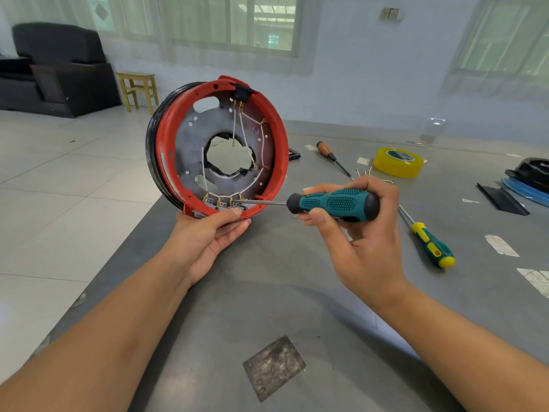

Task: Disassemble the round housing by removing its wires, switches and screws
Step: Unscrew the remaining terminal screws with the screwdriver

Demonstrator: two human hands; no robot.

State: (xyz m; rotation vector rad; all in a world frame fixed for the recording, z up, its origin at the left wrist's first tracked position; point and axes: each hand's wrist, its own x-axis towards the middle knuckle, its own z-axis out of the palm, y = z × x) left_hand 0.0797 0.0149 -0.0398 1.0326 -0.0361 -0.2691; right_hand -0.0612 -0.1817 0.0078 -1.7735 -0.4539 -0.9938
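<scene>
Far back on the left a dark sofa (pixel 59 66) and a small wooden stool (pixel 138 90) stand on the tiled floor. Nearer, the left hand (pixel 208 233) holds the round housing (pixel 218 147) up on its edge, above the left edge of the grey worktop (pixel 267 292). The fingers curl under the bottom rim and the thumb presses on the front of it. The housing is a red ring with a black band round its back. Inside is a dark flat plate with a big ragged hole in the middle. Thin white wires (pixel 243 129) run across the plate to small gold ends. A black switch (pixel 242 92) sits at the top of the ring, and small grey switches (pixel 225 203) sit in a row at the bottom. The right hand (pixel 356 230) grips a teal and black screwdriver (pixel 332 203), and its metal tip touches the bottom switches. More to the right, on the worktop, lie a brown-handled screwdriver (pixel 329 154), a roll of yellow tape (pixel 398 162) and a green and yellow screwdriver (pixel 430 242)
</scene>
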